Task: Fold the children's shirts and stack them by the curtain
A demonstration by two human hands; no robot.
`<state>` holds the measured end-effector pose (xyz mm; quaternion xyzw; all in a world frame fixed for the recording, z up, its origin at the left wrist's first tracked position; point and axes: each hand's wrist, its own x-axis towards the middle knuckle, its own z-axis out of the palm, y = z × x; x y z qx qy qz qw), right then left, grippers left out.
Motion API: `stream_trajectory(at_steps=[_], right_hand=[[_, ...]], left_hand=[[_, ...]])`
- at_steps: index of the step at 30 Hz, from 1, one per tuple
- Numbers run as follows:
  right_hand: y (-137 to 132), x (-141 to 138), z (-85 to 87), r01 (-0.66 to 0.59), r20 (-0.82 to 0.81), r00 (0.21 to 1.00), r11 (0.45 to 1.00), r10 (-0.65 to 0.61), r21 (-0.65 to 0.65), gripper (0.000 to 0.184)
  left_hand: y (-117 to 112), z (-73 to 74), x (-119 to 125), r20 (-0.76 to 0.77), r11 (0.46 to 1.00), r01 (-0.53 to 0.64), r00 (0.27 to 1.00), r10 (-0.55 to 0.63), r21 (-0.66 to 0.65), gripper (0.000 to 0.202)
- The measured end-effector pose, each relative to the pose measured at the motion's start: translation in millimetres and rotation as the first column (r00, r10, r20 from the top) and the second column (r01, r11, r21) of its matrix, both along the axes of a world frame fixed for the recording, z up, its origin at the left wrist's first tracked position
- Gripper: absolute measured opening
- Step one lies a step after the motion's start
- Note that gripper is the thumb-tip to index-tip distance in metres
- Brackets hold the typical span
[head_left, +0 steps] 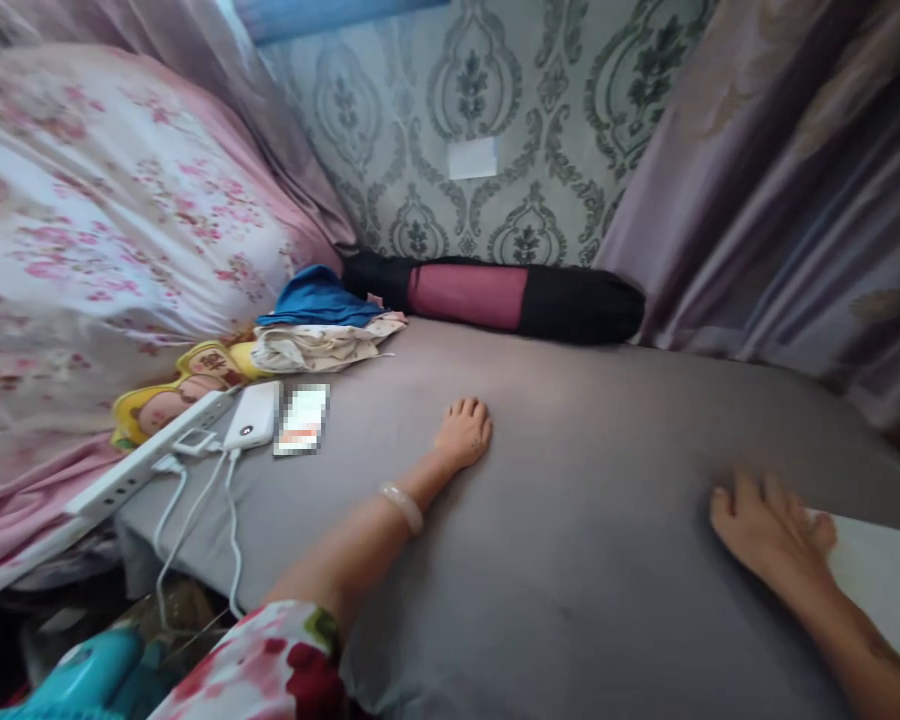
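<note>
Resting on the grey padded surface (570, 450), my left hand (465, 432) holds nothing, its fingers stretched forward and a little apart. A pale bangle (402, 507) circles that wrist. Farther right, my right hand (769, 525) is slightly blurred, with fingers spread and palm toward the same surface. Its outer edge lies beside or over the corner of a flat white thing (881, 575), which is cut off by the right side of the view; I cannot tell whether they touch. No object shows in either hand.
Left of my left arm lie a pixelated phone-like rectangle (301, 420), a white power bank (255, 416), white cables (234, 535) and a power strip (146, 455). Folded clothes (322, 320) and a long black-and-maroon bag (469, 297) lie at the back. Curtains (720, 200) hang right.
</note>
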<state>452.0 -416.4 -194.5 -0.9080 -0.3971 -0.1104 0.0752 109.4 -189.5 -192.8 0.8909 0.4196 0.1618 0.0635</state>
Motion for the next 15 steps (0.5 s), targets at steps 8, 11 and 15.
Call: stream_trajectory(at_steps=[8,11,15], right_hand=[[81,-106,-18.5,-0.367,-0.078,0.929,0.928,0.362,-0.067,0.066],[93,-128,-20.1,-0.433,-0.071,0.901,0.898,0.428,-0.075,0.065],[94,-137,-19.4,-0.442,-0.032,0.897,0.893,0.441,-0.089,0.065]], left_hand=[[6,2.7,-2,0.049,0.998,0.034,0.998,-0.031,-0.049,0.034],[25,11.2,-15,0.269,0.975,0.107,0.962,-0.052,-0.194,0.02],[68,35.0,-58,0.433,0.965,0.033,0.897,0.086,-0.261,0.016]])
